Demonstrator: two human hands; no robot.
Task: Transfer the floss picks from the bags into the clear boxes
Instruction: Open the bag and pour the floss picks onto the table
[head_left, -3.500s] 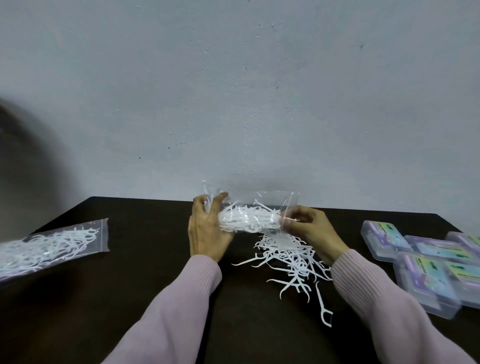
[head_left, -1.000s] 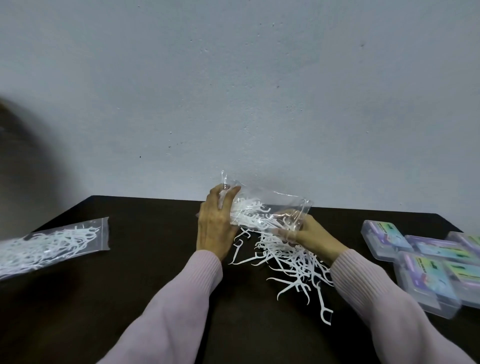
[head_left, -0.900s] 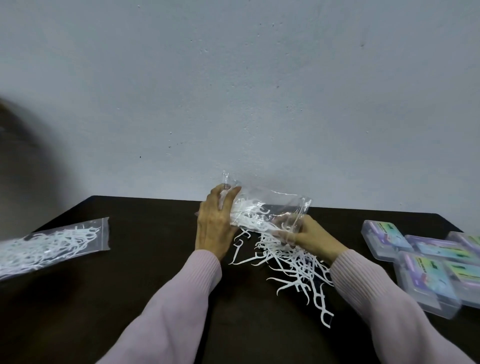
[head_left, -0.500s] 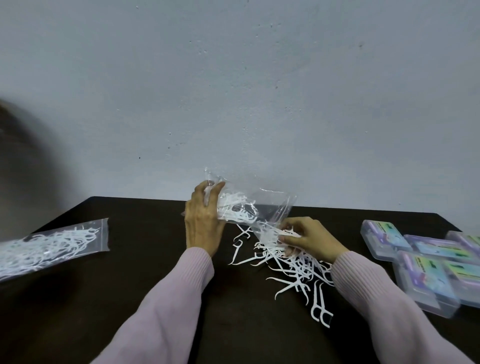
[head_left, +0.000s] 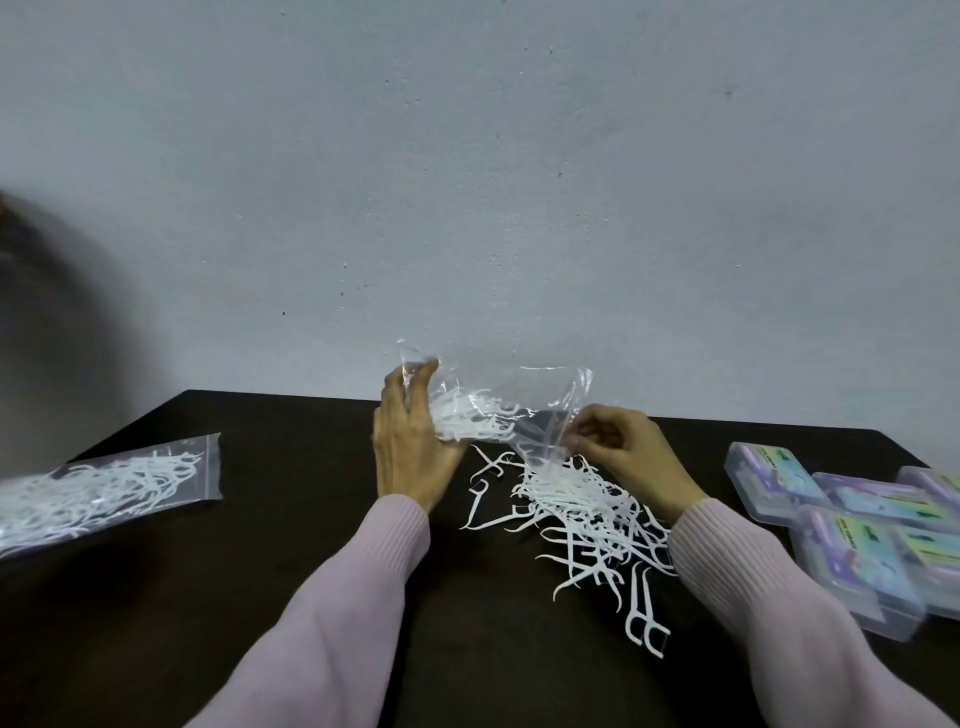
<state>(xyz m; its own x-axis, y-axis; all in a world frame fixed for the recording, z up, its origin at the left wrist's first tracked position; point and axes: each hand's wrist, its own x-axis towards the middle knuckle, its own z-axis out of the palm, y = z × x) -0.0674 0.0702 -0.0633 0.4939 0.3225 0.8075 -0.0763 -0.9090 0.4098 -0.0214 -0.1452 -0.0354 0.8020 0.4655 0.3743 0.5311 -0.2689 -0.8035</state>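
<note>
I am looking down at a dark table (head_left: 291, 597) set against a pale grey wall (head_left: 493, 182). Both my arms, in pale pink sleeves (head_left: 337, 613), reach forward to the middle of the table.

My left hand (head_left: 408, 452) is clenched around the far left end of a clear plastic bag (head_left: 509, 410), which I hold raised and tilted, its right end lower. A bunch of white floss picks (head_left: 467, 423) is still bundled inside the bag, pressed against my left palm. My right hand (head_left: 618, 449) pinches the bag's lower right end between fingers and thumb.

Below the bag, between my two hands and running toward me, lies a loose pile of floss picks (head_left: 576, 504) on the bare table. A few picks have strayed to the near side of the pile.

At the left edge of the table, well apart from my hands, lies a second bag (head_left: 104, 486), flat and full of white picks.

On the right side of the table is a cluster of clear boxes (head_left: 852, 525) with coloured labels inside, lids closed, touching one another.
</note>
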